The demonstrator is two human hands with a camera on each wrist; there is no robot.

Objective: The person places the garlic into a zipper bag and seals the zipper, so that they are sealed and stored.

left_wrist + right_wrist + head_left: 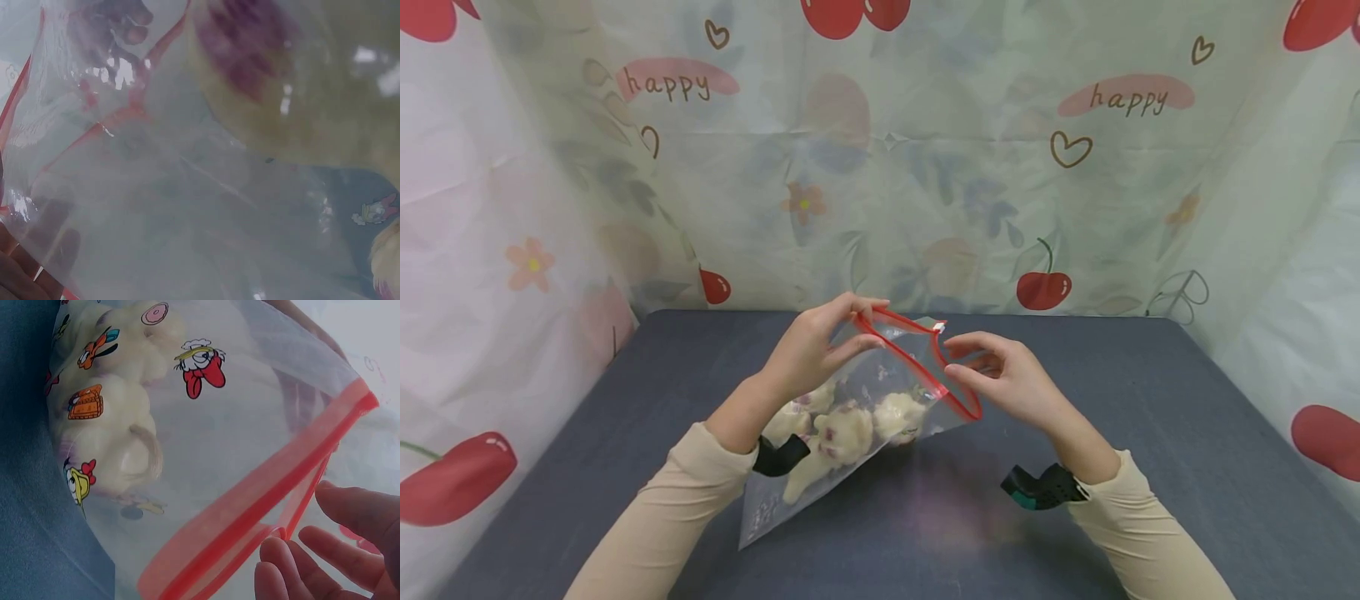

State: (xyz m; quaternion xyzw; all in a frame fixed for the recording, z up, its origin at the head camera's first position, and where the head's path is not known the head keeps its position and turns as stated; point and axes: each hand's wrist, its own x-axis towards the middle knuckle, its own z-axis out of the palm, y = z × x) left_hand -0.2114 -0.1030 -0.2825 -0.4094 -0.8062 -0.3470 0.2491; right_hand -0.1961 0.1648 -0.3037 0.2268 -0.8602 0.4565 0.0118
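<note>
A clear zip bag (857,375) with a red-edged mouth holds several pale, purple-tinged garlic bulbs (844,435). My left hand (808,346) grips the bag at the left end of its mouth, thumb in front and fingers at the far side. The mouth gapes in a loop, with a small white slider (939,327) at its far corner. My right hand (1000,375) is beside the right part of the red rim (250,494), thumb and forefinger apart. In the right wrist view its fingertips (275,547) are right at the rim. Through the film, the left wrist view shows a purple-marked bulb (250,81) close up.
The bag's lower corner slants down toward the near left of the dark table (970,533). A patterned cloth (887,167) hangs behind the table and along both sides. Each wrist carries a black camera mount (1037,487).
</note>
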